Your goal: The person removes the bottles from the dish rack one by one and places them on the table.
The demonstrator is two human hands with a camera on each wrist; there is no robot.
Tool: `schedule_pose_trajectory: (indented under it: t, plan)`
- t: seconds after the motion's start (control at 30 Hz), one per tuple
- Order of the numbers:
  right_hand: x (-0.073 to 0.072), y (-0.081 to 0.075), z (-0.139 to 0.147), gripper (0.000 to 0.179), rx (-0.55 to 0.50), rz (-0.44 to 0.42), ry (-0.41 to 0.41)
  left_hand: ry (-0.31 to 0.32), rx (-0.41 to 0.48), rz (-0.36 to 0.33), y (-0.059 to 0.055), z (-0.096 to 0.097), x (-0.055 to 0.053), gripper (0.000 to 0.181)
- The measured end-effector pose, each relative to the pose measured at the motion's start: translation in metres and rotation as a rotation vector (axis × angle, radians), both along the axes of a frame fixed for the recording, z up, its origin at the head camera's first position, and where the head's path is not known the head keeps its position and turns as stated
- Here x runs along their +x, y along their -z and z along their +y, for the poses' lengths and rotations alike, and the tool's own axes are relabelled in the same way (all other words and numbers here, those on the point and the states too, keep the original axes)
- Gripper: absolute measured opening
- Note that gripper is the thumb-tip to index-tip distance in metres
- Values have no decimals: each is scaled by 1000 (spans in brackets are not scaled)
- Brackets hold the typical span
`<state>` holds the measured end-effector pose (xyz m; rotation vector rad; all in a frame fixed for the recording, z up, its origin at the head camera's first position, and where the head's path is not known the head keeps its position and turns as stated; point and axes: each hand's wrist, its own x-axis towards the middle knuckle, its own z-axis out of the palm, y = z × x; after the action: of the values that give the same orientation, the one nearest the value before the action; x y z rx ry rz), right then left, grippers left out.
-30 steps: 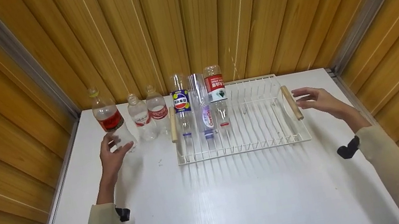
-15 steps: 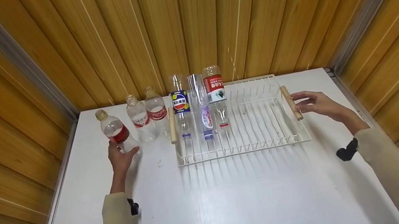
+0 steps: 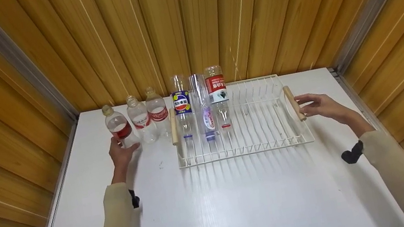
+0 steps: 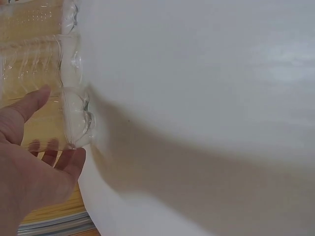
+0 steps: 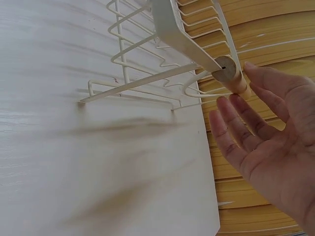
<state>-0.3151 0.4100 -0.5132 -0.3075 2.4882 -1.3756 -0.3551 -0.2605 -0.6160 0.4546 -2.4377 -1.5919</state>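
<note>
My left hand (image 3: 121, 150) grips the lower part of a clear plastic bottle (image 3: 120, 128) with a red label, upright at the left. In the left wrist view, thumb and fingers lie on opposite sides of the clear bottle base (image 4: 76, 118). Two more clear bottles stand close beside it, one with a red-and-white label (image 3: 142, 120), one with a red label (image 3: 159, 114). At the right, my right hand (image 3: 323, 105) has relaxed fingertips at the wooden handle (image 3: 294, 103) of a white wire rack (image 3: 262, 146); the right wrist view shows the handle (image 5: 231, 73) near the thumb.
On the rack's left half, three bottles stand neck-down: one with a blue label (image 3: 182, 102), a slim one with a purple-and-white label (image 3: 208, 118), one with a red-and-white label (image 3: 217, 88). A second wooden handle (image 3: 173, 127) and wood-patterned walls (image 3: 201, 13) bound the space.
The left hand brings the red-labelled bottle down and right, until it stands beside the other two bottles. The right fingertips come closer to the rack's handle.
</note>
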Motion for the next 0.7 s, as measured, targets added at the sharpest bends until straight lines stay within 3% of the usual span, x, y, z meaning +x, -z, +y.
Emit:
schedule_pose_trajectory:
  t: [0.27,0.53,0.7]
  plan:
    - [2,0,0,63,-37,-19,-9,18,6,-27,-2,0,-6,77]
    - [1,3,-1,62,-64,-18,-13,59,2,-29,-7,1,-1,74]
    - [3,3,-1,61,-77,-17,-22,97,48,-60,-10,-4,4,79]
